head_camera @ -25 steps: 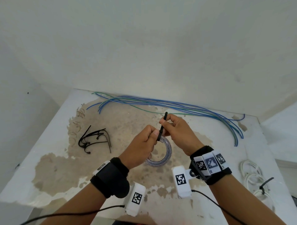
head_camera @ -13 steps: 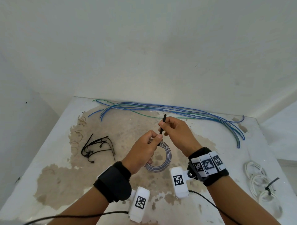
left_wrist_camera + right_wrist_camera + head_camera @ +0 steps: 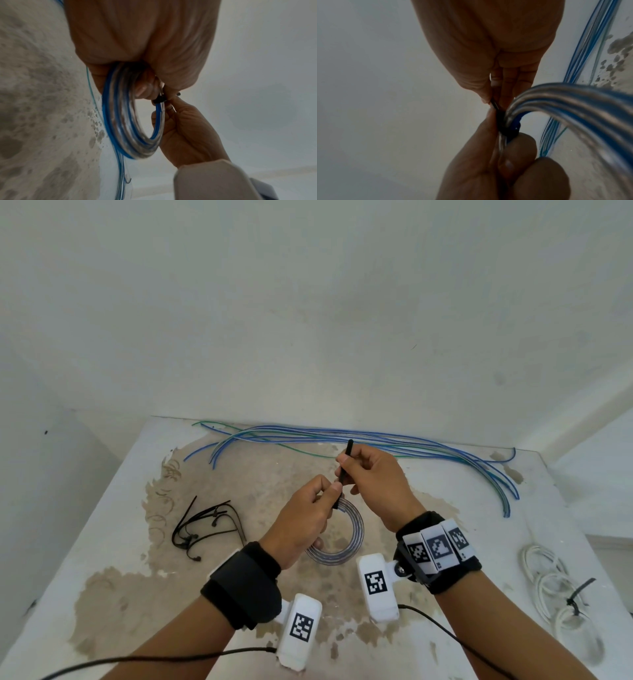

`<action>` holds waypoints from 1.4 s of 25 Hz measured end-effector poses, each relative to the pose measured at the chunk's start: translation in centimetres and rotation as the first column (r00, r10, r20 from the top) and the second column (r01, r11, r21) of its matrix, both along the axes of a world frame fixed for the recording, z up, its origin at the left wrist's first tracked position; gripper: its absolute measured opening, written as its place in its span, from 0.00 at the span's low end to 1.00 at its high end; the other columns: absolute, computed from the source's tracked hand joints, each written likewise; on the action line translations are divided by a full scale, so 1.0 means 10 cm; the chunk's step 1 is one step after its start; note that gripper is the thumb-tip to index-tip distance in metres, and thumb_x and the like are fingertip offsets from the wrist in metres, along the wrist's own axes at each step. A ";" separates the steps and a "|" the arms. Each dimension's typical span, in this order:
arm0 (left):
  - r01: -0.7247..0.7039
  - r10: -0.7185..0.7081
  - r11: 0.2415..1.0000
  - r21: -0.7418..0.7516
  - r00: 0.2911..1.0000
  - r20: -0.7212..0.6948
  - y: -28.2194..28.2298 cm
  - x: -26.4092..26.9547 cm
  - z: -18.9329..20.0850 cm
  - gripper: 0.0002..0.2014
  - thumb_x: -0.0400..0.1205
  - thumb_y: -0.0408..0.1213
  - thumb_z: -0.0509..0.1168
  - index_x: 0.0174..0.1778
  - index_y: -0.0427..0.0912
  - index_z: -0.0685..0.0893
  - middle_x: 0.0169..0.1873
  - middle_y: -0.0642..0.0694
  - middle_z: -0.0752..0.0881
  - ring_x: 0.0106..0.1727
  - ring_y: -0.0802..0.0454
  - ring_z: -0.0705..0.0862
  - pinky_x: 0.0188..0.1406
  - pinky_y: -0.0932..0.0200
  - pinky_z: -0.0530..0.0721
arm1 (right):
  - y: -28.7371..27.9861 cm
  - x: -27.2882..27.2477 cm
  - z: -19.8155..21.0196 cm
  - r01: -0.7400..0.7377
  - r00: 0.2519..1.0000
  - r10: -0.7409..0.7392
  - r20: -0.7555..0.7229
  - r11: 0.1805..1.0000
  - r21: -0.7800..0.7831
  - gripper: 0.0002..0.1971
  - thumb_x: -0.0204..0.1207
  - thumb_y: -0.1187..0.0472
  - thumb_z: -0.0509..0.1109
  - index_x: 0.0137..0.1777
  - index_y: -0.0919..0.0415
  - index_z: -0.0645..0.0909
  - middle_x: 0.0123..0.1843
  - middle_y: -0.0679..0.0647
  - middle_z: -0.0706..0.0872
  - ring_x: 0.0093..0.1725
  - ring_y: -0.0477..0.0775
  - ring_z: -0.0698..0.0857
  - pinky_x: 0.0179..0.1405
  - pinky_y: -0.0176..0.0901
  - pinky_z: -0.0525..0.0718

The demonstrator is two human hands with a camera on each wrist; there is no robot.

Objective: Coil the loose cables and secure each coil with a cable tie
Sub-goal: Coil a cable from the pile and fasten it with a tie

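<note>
A coil of blue and clear cable hangs over the middle of the table, held up by my left hand, whose thumb and fingers pinch its top. A black cable tie is looped round the coil there. My right hand pinches the tie's free tail, which sticks up past its fingers. In the left wrist view the tie's head sits tight against the strands.
Several loose blue and green cables lie along the far edge of the table. A pile of spare black ties lies to the left. White coils, one with a black tie, rest at the right edge. Walls close in behind.
Both hands and the coil have stayed over the table's middle. The right hand has drawn the tie's tail a little further up through the head.
</note>
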State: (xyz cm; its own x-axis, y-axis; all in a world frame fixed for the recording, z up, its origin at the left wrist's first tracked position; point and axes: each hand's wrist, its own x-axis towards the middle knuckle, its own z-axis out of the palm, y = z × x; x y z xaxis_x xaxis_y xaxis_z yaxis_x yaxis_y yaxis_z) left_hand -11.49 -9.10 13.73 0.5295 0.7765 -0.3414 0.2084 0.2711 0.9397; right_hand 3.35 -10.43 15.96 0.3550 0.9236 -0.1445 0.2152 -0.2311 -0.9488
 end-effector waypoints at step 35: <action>0.011 0.015 0.965 -0.262 0.995 0.097 0.39 -0.45 -0.11 0.12 0.88 0.40 0.63 0.61 0.37 0.86 0.48 0.44 0.93 0.48 0.53 0.92 0.47 0.61 0.90 | -0.27 0.05 -0.38 -0.201 0.814 0.064 -0.577 0.963 -0.177 0.12 0.85 0.59 0.69 0.62 0.64 0.86 0.48 0.57 0.93 0.42 0.50 0.93 0.41 0.40 0.92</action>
State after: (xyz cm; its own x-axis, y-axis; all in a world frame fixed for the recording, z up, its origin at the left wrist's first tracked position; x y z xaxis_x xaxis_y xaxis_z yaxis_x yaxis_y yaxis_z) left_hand -16.03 -5.25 12.66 0.5686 0.6681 -0.4800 0.1192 0.5104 0.8516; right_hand 3.82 -13.08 12.14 0.0244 0.8749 -0.4838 -0.2955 -0.4560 -0.8395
